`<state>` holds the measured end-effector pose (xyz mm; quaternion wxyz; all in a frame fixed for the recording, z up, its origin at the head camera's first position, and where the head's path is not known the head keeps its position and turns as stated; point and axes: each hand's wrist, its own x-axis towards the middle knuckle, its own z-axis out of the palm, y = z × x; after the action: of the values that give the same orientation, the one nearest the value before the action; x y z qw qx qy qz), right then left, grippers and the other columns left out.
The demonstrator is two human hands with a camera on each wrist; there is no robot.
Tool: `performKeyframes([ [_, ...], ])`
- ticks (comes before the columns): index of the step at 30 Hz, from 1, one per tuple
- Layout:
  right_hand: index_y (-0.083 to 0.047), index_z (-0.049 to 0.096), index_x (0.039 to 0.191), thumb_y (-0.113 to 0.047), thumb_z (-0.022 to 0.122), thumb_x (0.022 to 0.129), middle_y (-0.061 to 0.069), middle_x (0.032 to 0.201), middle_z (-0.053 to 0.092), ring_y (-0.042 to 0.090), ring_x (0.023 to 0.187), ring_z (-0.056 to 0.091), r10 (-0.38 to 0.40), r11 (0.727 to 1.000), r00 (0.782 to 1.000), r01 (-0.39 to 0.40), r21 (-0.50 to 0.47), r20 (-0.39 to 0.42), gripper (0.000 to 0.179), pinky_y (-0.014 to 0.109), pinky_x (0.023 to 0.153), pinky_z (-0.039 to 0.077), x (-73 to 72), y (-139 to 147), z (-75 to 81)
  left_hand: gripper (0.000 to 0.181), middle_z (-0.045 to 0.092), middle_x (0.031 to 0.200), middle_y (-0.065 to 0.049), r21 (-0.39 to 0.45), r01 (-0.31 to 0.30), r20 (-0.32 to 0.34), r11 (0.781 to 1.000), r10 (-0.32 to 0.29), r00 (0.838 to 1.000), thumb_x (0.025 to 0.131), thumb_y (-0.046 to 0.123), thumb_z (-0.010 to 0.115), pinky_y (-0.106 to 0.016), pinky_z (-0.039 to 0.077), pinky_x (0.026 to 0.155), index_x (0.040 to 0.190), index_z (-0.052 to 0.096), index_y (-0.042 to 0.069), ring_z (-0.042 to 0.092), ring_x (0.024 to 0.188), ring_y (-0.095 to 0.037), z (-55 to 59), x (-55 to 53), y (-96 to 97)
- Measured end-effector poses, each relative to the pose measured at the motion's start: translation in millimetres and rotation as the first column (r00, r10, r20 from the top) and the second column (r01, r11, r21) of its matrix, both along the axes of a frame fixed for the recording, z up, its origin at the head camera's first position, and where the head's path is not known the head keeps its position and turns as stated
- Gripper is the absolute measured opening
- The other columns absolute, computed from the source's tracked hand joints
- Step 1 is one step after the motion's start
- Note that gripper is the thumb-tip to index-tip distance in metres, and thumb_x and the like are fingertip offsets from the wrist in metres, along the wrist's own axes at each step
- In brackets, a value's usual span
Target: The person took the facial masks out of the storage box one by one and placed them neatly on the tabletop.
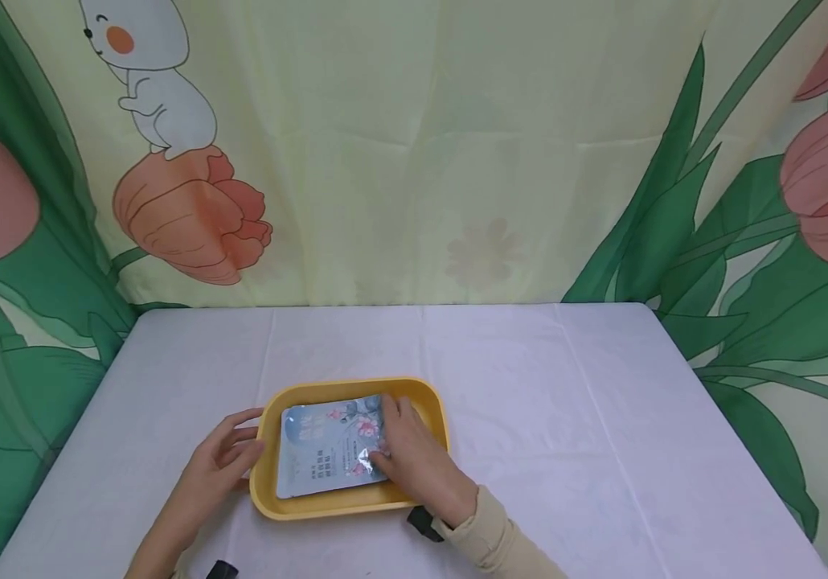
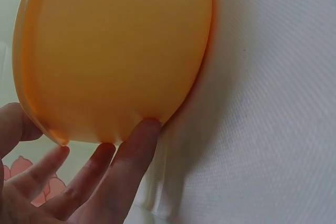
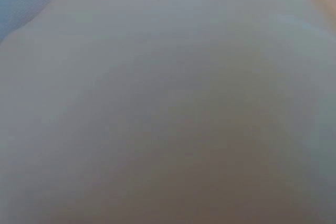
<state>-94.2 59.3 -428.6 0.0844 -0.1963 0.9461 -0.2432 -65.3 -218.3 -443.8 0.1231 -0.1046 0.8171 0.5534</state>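
A yellow tray (image 1: pixel 342 512) with rounded corners sits on the white-covered table. In it lies a flat, light blue foil packet (image 1: pixel 313 450) printed with pink flowers and dark lettering. The right hand (image 1: pixel 414 458) reaches over the tray's right side and grips the packet's right edge, with its thumb on the printed face. At the tray's left end is the left hand (image 1: pixel 215 458); its spread fingertips (image 2: pixel 149 127) touch the tray's outer wall in the left wrist view. Only a blurred pale surface fills most of the right wrist view.
The white tablecloth (image 1: pixel 551 450) covers the whole table. Behind the table hangs a curtain (image 1: pixel 399 161) printed with tulips and a white animal. A black wrist strap piece (image 1: pixel 424 523) shows below the right hand, near the tray's front edge.
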Motion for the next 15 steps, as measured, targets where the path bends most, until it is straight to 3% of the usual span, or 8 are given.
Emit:
performKeyframes([
  [15, 0.004, 0.034, 0.147, -0.021, 0.08, 0.085, 0.01, 0.114, 0.05, 0.015, 0.094, 0.048, -0.026, 0.999, 0.999, 0.027, -0.042, 0.04, 0.081, 0.025, 0.087, 0.052, -0.4, -0.9, -1.2, 0.059, 0.052, 0.141, -0.02, 0.017, -0.003, 0.002, 1.0, 0.003, 1.0, 0.098, 0.038, 0.061, -0.033, 0.061, 0.072, 0.149, 0.036, 0.022, 0.061, 0.118, -0.031, -0.1, 1.4, 1.6],
])
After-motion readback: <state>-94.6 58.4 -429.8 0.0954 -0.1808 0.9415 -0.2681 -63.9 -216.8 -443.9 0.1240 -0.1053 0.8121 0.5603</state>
